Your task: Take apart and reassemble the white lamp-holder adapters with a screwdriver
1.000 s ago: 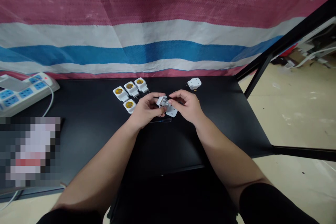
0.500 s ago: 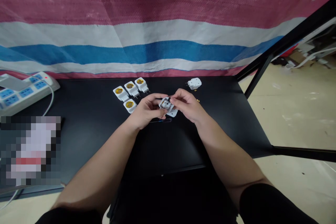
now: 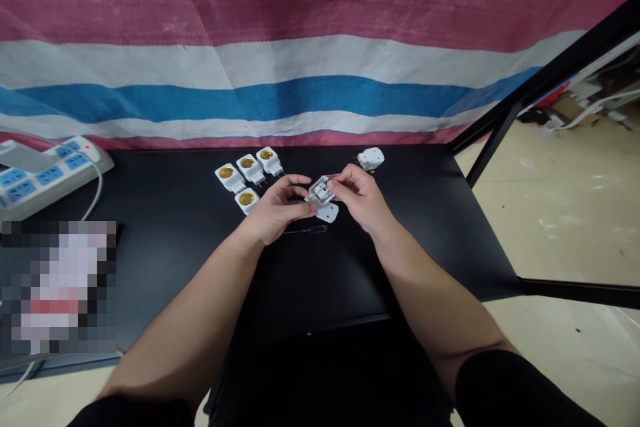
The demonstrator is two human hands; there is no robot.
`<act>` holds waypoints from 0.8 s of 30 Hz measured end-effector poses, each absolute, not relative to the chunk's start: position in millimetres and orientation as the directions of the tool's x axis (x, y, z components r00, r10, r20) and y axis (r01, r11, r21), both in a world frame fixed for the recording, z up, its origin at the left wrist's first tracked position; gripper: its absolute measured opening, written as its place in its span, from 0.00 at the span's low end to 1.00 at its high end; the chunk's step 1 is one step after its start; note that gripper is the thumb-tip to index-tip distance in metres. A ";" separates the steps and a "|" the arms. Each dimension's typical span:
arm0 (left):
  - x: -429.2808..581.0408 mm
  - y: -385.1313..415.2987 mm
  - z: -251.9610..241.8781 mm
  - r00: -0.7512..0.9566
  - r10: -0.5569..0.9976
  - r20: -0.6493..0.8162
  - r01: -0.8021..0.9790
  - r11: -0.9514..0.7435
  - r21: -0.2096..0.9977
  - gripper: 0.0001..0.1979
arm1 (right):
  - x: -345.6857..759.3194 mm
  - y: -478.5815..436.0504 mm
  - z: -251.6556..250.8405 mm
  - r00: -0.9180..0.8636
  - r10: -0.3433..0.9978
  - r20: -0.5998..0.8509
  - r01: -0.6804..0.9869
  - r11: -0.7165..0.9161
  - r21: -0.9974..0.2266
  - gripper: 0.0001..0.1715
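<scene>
Head view: at mid-frame my right hand [image 3: 361, 195] is pinching an open white housing [image 3: 321, 191]; my left hand [image 3: 277, 208] is curving at its left edge, grip too hidden to tell.

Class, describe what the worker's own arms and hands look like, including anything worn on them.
The left hand and right hand are bare: no glove, ring or watch shows. The left sleeve and right sleeve are black, with no visible markings, and leave the forearms uncovered.
</scene>
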State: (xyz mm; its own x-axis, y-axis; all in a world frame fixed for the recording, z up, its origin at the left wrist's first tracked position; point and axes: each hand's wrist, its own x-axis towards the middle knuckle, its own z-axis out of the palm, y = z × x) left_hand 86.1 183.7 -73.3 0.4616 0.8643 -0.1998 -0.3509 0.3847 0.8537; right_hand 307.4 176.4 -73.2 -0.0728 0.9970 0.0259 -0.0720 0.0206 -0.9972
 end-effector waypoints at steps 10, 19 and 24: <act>89.5 183.9 -74.2 0.435 0.874 -0.217 -0.351 0.386 0.853 0.22 | 310.4 178.5 -75.2 -0.035 0.999 -0.004 -0.103 -0.008 -0.995 0.29; 89.9 184.9 -76.3 0.436 0.877 -0.202 -0.308 0.356 0.882 0.25 | 309.6 178.7 -78.5 -0.023 0.999 0.022 -0.027 0.021 -0.999 0.27; 91.1 185.2 -76.9 0.395 0.888 -0.235 -0.327 0.375 0.868 0.23 | 309.6 179.2 -79.0 -0.028 1.000 0.000 -0.077 -0.002 -0.997 0.30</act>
State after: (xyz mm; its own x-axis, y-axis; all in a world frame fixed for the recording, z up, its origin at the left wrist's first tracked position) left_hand 91.1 185.2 -76.9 0.3945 0.8884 -0.2347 -0.3273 0.3745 0.8675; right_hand 309.6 179.2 -79.0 -0.0280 0.9996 0.0001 -0.0775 -0.0020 -0.9970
